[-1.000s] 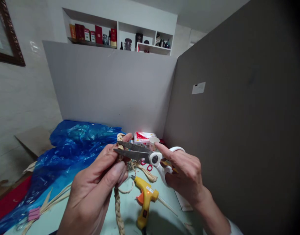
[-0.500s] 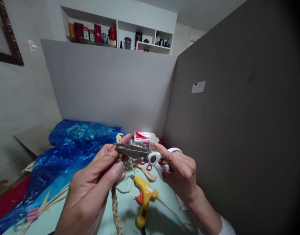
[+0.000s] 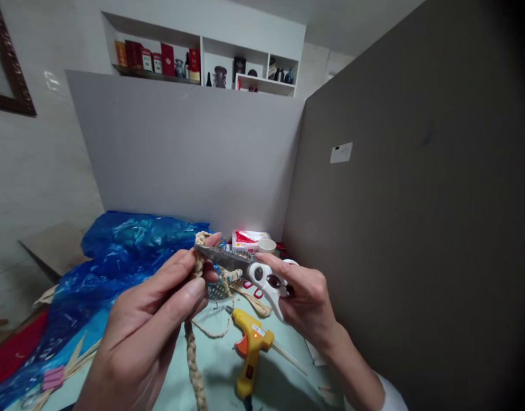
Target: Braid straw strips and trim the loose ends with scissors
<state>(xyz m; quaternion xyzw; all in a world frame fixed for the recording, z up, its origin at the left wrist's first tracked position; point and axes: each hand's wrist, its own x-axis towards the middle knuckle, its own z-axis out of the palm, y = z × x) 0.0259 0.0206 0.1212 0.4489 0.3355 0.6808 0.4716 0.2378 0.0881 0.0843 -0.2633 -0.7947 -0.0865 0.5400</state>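
One held braid [image 3: 194, 365], one held pair of scissors [image 3: 253, 272]

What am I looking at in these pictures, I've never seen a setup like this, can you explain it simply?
There is no machine here: these are a person's two bare hands, seen by one camera worn on that person's head, looking forward and down. So the left hand shows on the left. It pinches a pale braid, which hangs below it. The right hand holds white-handled scissors, their tips at the upper part of the braid.

On the pale green table is a yellow glue gun. Blue plastic spreads on the left, with a pink clip nearer the camera. A white cup is farther back. Gray panels rise behind and to the right.
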